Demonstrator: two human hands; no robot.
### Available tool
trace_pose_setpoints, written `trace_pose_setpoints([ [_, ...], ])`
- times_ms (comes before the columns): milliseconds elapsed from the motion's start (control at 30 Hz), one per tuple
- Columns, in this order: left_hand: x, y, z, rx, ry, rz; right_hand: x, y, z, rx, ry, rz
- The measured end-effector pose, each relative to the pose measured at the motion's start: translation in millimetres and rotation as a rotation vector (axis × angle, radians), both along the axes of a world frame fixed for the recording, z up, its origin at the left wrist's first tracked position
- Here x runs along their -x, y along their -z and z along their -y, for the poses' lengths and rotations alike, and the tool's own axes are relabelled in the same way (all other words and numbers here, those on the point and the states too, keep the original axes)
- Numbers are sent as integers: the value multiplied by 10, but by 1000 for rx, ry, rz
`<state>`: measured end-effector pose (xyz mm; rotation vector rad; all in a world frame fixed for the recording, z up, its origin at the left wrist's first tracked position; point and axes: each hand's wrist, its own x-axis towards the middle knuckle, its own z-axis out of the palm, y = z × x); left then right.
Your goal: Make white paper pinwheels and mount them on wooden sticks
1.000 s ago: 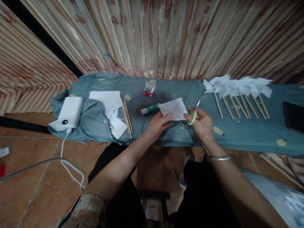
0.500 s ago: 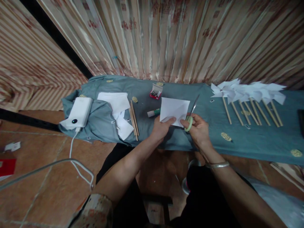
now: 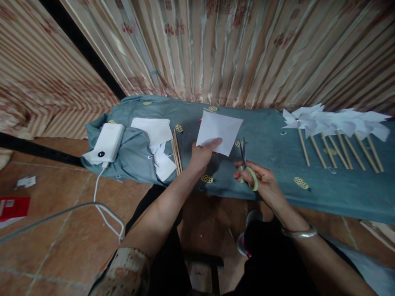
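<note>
At the lower-left edge of the paper sheet [image 3: 219,129], left hand [image 3: 201,155] has it pinched: thumb on top, other fingers out of sight underneath. Sheet is white, roughly square, turned a bit, held over the middle of the blue-green tablecloth [image 3: 271,144] and looks lifted off it. Right of the sheet, near but apart: right hand [image 3: 262,176], closed round the pale green handles of the scissors [image 3: 245,164]. Blades point away from the body and look slightly parted; can't tell exactly how the fingers sit in the loops. At the sheet's left edge a red sliver [image 3: 200,121] shows, rest hidden. Left of the sheet, nearest first: wooden sticks [image 3: 177,152] side by side, then loose paper pieces [image 3: 165,165], with a paper stack [image 3: 151,128] just beyond them. Farther left of the sheet, a white power bank [image 3: 108,140], white cable [image 3: 96,185] plugged in and running down off the edge. Well right of the sheet: row of white pinwheels [image 3: 333,122], heads overlapping, sticks pointing toward the person. Beyond the sheet, patterned curtain [image 3: 216,61].
</note>
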<state>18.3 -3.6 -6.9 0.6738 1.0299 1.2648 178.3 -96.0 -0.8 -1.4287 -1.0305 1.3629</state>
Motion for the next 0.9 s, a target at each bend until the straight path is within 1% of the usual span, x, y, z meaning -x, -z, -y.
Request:
trace_pose_setpoints([
  [133, 8, -15, -22, 14, 23, 10, -38, 5, 85, -17, -180, 38],
  [200, -10, -4, -14, 21, 42, 23, -51, 15, 95, -26, -220, 63],
  [467, -88, 49, -6, 56, 68, 4, -100, 42, 72, -18, -234, 76],
  [700, -113, 28, 21, 79, 79, 18, -97, 50, 74, -5, -214, 56],
  [900, -115, 15, 38, 67, 87, 14, -85, 33, 59, -13, -209, 60],
])
